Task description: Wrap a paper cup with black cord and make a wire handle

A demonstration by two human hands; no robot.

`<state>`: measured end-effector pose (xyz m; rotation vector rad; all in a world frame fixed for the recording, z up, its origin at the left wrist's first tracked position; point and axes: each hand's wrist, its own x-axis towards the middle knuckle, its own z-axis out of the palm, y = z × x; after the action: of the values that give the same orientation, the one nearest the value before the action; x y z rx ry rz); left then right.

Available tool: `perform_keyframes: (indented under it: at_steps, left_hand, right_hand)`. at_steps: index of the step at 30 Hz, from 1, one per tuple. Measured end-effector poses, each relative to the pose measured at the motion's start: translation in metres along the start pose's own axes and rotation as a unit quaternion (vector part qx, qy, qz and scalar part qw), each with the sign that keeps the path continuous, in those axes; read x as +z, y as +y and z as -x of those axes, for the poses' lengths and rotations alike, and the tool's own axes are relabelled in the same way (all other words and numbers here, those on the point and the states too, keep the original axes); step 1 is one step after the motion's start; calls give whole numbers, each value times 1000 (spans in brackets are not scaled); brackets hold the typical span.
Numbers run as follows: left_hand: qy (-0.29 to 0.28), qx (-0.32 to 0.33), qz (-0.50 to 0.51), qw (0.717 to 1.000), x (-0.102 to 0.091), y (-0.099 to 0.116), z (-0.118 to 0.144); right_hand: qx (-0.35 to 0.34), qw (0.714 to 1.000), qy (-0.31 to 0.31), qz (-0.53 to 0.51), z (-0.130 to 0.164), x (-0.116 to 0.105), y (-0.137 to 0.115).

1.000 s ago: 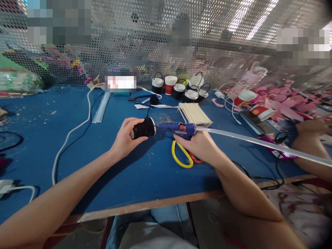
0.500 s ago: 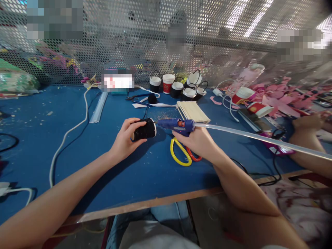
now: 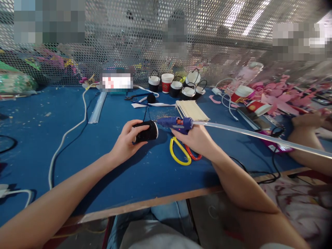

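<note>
My left hand (image 3: 126, 141) grips a small black-wrapped cup (image 3: 146, 131) lying on its side, its white rim facing right. My right hand (image 3: 195, 138) holds a blue glue gun (image 3: 176, 123) whose nozzle points left at the cup's rim. A long clear glue stick (image 3: 259, 137) juts out of the gun's back toward the right. Under my right hand lie scissors (image 3: 181, 154) with one yellow and one red handle on the blue table (image 3: 77, 152).
Several black and white cups with wire handles (image 3: 178, 86) stand at the back by the perforated metal screen. A stack of pale wooden sticks (image 3: 192, 110) lies behind the gun. White cable (image 3: 67, 133), clear glue sticks (image 3: 97, 107), pink paper cutouts (image 3: 282, 97), another person's arm (image 3: 306, 138) at right.
The cup has turned slightly in my left hand and both hands stay close together; the view has shifted a little, the gun nozzle staying at the cup's rim.
</note>
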<state>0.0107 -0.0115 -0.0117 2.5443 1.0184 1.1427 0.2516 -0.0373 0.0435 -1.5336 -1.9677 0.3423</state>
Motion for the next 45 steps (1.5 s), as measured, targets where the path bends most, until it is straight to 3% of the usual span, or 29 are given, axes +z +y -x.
perform_keyframes:
  at_steps: [6, 29, 45]
  left_hand:
    - [-6, 10, 0, 1000, -1, 0, 0]
    - [61, -131, 91, 985, 3, -16, -3]
    - [70, -184, 126, 972, 6, -20, -3]
  right_hand:
    - [10, 1000, -3, 2, 0, -1, -2]
    - [-3, 999, -33, 17, 5, -3, -5]
    - [20, 997, -53, 42, 7, -4, -7]
